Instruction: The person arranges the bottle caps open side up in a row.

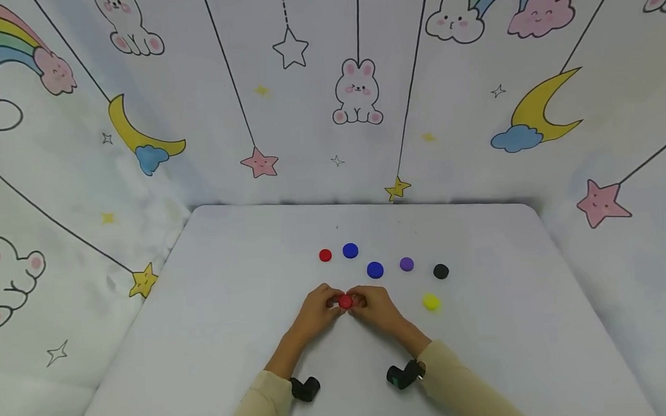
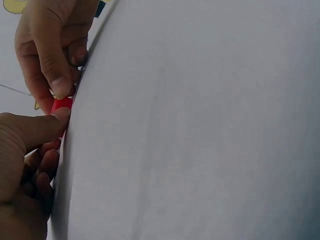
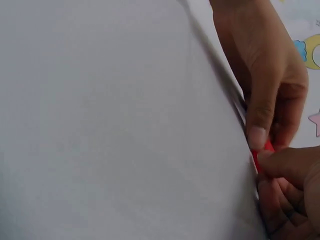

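Note:
Both hands meet at a small round red disc low over the white table. My left hand pinches its left side between thumb and fingers, and my right hand pinches the right side. In the left wrist view the red disc shows as a thick edge between the thumbs. The right wrist view has the red disc partly covered by fingertips. Beyond the hands lie a second red disc, two blue discs and a purple disc.
To the right on the white table lie a black disc and a yellow disc. A cloth backdrop printed with bunnies, stars and moons rises behind the table. Each wrist wears a small black camera.

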Available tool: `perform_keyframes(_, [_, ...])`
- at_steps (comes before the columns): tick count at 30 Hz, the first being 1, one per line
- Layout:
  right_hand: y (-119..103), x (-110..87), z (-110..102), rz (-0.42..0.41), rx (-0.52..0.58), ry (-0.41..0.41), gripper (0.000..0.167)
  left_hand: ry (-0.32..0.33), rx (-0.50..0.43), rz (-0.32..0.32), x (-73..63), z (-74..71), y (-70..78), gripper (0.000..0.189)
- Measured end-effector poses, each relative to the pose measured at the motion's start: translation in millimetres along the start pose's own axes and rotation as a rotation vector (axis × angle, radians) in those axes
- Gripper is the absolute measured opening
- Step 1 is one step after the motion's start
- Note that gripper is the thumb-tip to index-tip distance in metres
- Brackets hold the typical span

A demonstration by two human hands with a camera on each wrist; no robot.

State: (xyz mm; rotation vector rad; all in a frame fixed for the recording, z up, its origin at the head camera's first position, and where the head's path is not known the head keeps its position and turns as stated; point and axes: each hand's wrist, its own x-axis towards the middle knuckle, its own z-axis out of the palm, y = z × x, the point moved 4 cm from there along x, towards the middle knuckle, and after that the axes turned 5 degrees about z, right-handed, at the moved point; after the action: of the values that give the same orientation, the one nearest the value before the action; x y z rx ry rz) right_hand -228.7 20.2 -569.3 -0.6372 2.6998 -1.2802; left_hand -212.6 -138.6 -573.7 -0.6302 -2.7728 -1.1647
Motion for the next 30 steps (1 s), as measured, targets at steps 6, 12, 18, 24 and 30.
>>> perform_keyframes(6, [-2.5, 5.1, 7.9, -0.015, -0.044, -0.060, 0.023, 0.019, 0.018, -0.031, -6.8, -2.4, -2.9, 0.025])
perform_keyframes(12, [2.4, 2.0, -1.1, 0.006, -0.006, -0.051, 0.025, 0.053, -0.058, -0.008, -8.8, 1.8, 2.4, 0.026])
perform_keyframes(18, [-5.3, 2.3, -13.3, -0.054, 0.079, -0.070, 0.025, 0.069, -0.162, -0.018, -7.9, -12.1, 8.3, 0.025])
perform_keyframes(24, [-30.2, 0.5, -40.2, -0.119, 0.100, -0.051, 0.025, 0.023, -0.180, -0.017, -0.2, -36.1, 34.7, 0.025])
perform_keyframes(30, [-61.8, -0.3, -75.0, -0.169, 0.077, -0.015, 0.028, 0.055, -0.139, 0.099, 13.2, -68.1, 73.0, 0.027])
